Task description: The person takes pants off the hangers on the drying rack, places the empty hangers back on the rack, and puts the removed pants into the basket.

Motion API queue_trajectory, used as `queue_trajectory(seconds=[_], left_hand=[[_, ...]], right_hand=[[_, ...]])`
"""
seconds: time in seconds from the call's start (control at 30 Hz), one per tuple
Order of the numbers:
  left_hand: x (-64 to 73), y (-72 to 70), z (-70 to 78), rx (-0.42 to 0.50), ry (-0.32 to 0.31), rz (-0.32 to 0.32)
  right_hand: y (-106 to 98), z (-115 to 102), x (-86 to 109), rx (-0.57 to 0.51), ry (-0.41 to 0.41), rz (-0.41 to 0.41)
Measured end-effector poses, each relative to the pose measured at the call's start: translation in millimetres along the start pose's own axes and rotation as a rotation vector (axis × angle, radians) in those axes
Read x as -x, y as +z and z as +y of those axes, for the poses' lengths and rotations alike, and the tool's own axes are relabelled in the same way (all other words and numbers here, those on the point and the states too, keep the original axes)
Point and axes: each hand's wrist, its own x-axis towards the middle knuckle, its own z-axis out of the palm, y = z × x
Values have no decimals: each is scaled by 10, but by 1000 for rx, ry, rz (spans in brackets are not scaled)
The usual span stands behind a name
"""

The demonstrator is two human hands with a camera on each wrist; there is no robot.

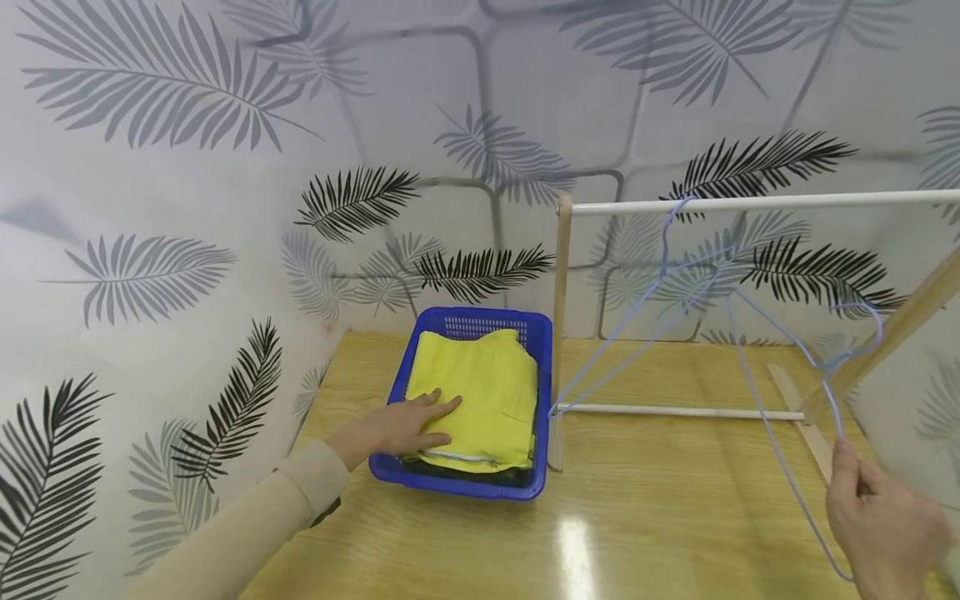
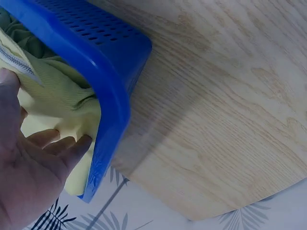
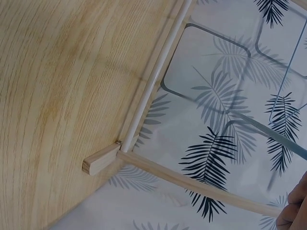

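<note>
My left hand (image 1: pixel 408 425) rests with spread fingers on a folded yellow garment (image 1: pixel 480 392) inside a blue plastic basket (image 1: pixel 543 400). A zipper (image 2: pixel 17 62) runs along the garment's edge, close to the left thumb in the left wrist view. Darker cloth (image 2: pixel 33 43) shows beneath the yellow one. Over at the right, my right hand (image 1: pixel 888 517) grips a light blue hanger (image 1: pixel 772 433) off the rack, its hook pointing up and away. In the right wrist view only the fingers (image 3: pixel 292 211) show, at the lower right edge.
A rack with a white top bar (image 1: pixel 787 202), wooden posts (image 1: pixel 561 308) and a low white bar (image 1: pixel 682 412) stands right of the basket. Another blue hanger (image 1: pixel 618 329) hangs at the bar's left end. Leaf-patterned wall covering (image 1: pixel 405 92) rises behind the wooden table (image 1: pixel 465 542).
</note>
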Motion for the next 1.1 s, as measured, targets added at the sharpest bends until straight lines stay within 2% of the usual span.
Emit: queue_trajectory(seconds=[0.33,0.43,0.67,0.83,1.1], left_hand=[[-45,110,107,-44,-30,-15],[-72,158,148,-96,-53,0],[-121,303,234,-293,-80,52],[-121,309,252,-299,-96,63],[-132,250,205,-253,-64,55]], right_hand=[[21,-5,-5,6,-6,12],[27,-13,-5,4,-4,11],[31,-42,-18,3,-7,-4],[28,-46,-31,-9,-22,-14],[31,-43,-49,-2,-25,-7]])
